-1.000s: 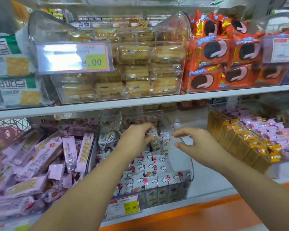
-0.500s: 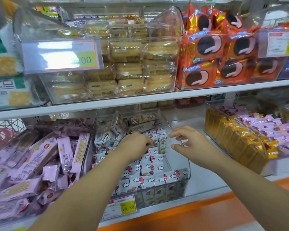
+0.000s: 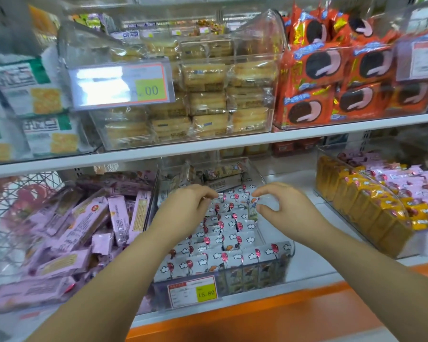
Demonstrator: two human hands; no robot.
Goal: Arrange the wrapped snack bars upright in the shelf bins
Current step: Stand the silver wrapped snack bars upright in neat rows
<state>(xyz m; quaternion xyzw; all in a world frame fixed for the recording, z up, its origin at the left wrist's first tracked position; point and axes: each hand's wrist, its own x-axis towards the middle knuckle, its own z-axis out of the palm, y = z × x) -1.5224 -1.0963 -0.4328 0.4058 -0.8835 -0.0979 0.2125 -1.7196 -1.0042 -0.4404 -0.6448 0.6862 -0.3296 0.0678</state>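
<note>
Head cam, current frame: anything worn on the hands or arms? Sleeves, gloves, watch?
Nothing worn shows. The left hand and right hand have no gloves, rings or watch. The left forearm and right forearm are uncovered down to the frame's edge, so no sleeve is in view.

A price tag (image 3: 192, 291) on the front wall of the clear bin (image 3: 288, 257), at the front edge of the lower shelf (image 3: 307, 270), reads 15.80 in dark digits on a yellow patch. The fine lines beside that patch are too small to read. On the upper shelf (image 3: 208, 146), the larger price tag (image 3: 120, 86) on the cake bin (image 3: 257, 28) shows only .00 on its yellow-green patch, and glare hides the rest. The third tag (image 3: 426, 59), at that shelf's right end, is blurred. Lettering on the green-and-white packs (image 3: 35, 87), the orange packs (image 3: 316, 67) and the wrapped snack bars (image 3: 230, 240) cannot be made out.
</note>
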